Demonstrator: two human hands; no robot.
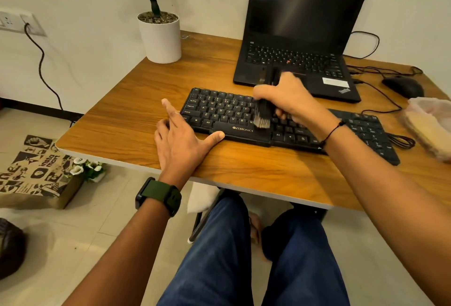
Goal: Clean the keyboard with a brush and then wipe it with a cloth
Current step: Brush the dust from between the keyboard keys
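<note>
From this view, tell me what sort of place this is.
Probably a home desk or small workspace: a wooden table holding a laptop, external keyboard and mouse, with a potted plant against a plain wall.

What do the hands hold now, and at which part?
The right hand grips the brush by its black handle. The left hand holds nothing; it rests open at the keyboard.

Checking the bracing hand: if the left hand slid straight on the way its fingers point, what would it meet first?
Probably nothing: the left hand points away-left over bare desk, passing left of the keyboard. The white plant pot stands right of that line.
</note>
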